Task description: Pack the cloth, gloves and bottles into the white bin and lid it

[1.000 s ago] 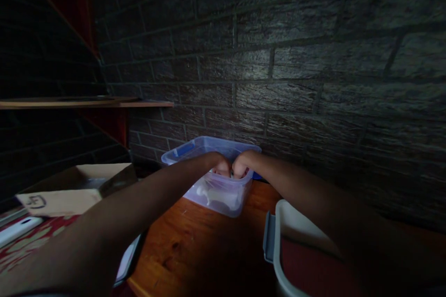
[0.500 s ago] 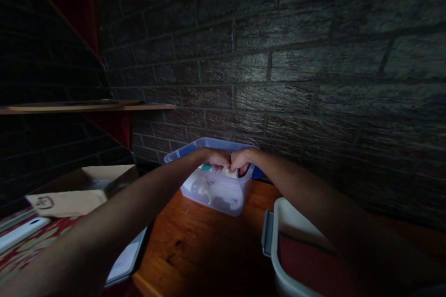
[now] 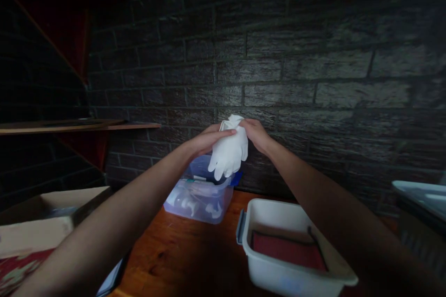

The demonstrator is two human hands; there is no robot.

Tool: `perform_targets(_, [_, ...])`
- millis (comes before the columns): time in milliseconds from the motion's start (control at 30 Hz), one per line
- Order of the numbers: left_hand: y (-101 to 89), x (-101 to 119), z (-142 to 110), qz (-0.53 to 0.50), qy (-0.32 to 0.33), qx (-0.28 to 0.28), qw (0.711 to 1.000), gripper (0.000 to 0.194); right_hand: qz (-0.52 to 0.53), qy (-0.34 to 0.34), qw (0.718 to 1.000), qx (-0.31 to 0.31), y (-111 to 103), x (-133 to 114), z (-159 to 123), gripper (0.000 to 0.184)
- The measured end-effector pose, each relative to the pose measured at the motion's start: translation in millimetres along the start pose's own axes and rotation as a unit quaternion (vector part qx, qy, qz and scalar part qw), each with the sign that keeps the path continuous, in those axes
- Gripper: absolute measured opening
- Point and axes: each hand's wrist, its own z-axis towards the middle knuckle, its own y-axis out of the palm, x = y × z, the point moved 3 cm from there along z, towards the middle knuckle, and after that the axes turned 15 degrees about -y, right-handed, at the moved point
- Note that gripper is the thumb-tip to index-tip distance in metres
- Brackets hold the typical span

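Behind the fingers there stands a dark wall of rough, brick-shaped blocks (image 3: 296, 102). Below the fingers is a glossy orange-brown wooden table (image 3: 195, 250). To the left of the fingers, a thin brown wooden shelf (image 3: 135, 125) comes out at nearly their height. Lower, on the right of the fingers and nearer to the viewer, is a rectangular off-white plastic container (image 3: 265, 271) with a grey side latch; inside it lies a flat dark-red piece (image 3: 285, 250). On its front wall there is a pale blue mark, too faint for reading. Far left and lower than the fingers is an open light-brown cardboard box (image 3: 35, 236); a dark mark on it is cut by the picture edge. Directly under the fingers is a translucent purple-tinted plastic box (image 3: 223, 197) with a blue clip (image 3: 236, 179), and white objects show through its wall.

The left hand (image 3: 205, 140) grasps a soft white glove (image 3: 228, 153), thumb laid across its front. The right hand (image 3: 257, 133) pinches its upper part. The glove hangs between both hands, its fingers downward, above the purple-tinted box; whether several are layered, I cannot tell.
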Motion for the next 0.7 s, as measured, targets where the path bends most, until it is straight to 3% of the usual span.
perform_targets(233, [89.5,17,8,-0.127,0.036,-0.025,0.991,0.051,-0.081,-0.023,0.993,0.081,-82,-41,-39,0.035])
perform_targets(367, [138.4,9,-1,-0.226,0.036,-0.035,0.973,0.044,-0.157,-0.018,0.984,0.079,-112,-53,-79,0.046])
perform_targets(433, [157.6,-1,-7,-0.264,0.027,-0.037,0.963,0.04,-0.197,-0.011,0.977,0.082,-122,-60,-101,0.041])
perform_targets(533, [175.3,-16,-13,-0.285,0.015,-0.009,0.958,0.041,-0.239,-0.029,0.967,0.086,-131,-71,-128,0.041])
perform_targets(633, [183.3,-28,-17,-0.295,0.003,-0.007,0.955,0.042,-0.246,-0.09,0.965,0.03,-131,-81,-147,0.039])
perform_targets(700, [185.0,-34,-19,-0.314,-0.008,-0.019,0.949,0.042,-0.25,-0.09,0.964,0.002,-131,-84,-156,0.033])
